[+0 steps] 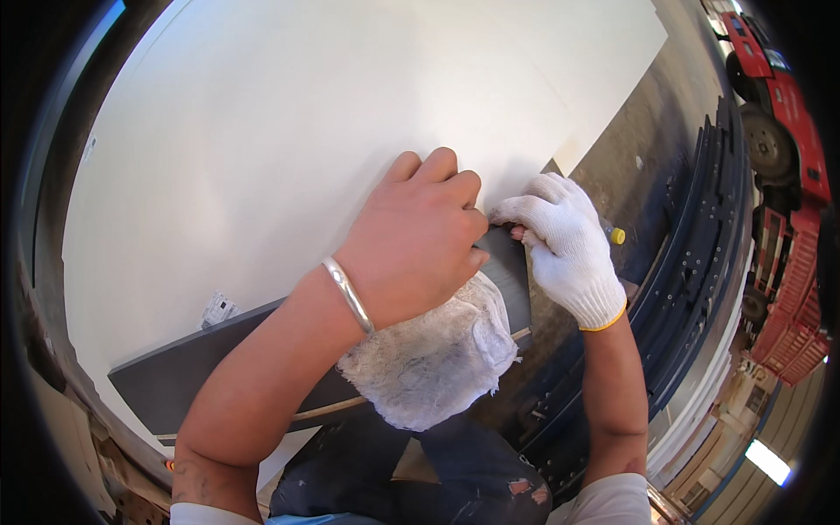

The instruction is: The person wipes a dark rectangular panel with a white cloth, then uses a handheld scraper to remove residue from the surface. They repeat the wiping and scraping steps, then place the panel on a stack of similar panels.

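My left hand (418,234) is bare, with a silver bracelet (347,293) at the wrist. Its fingers are curled closed where the large white panel (262,131) meets a dark grey board (197,363); whatever they grip is hidden. Close by on the right, my right hand (564,245) wears a white knitted glove with a yellow hem. Its fingers are bent together at the board's right end, bare fingertips showing, and anything pinched there is too small to make out. Below my left hand, a crumpled, stained white cloth (437,359) lies over the board and its near edge.
Long black metal bars with holes (700,262) are stacked on the right. A yellow-capped bottle (617,235) is beside my gloved hand. A printed label (219,309) lies by the board's far edge. A red truck (792,122) stands at the far right.
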